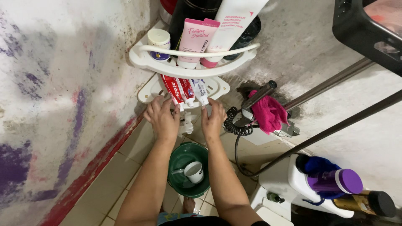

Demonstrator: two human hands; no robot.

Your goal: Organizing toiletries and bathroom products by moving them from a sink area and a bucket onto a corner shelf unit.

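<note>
Hands [161, 117] [212, 119] at shelf rim [146, 97] — toothpaste tubes [178, 90] overhanging.

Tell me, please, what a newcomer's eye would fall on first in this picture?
Probably the white corner shelf at top centre, crowded with a pink tube and other bottles. Just below it, the left hand and right hand reach up to the red-and-white toothpaste tubes on the lower tier. Beneath the arms a green bucket holds a white cup.
</note>
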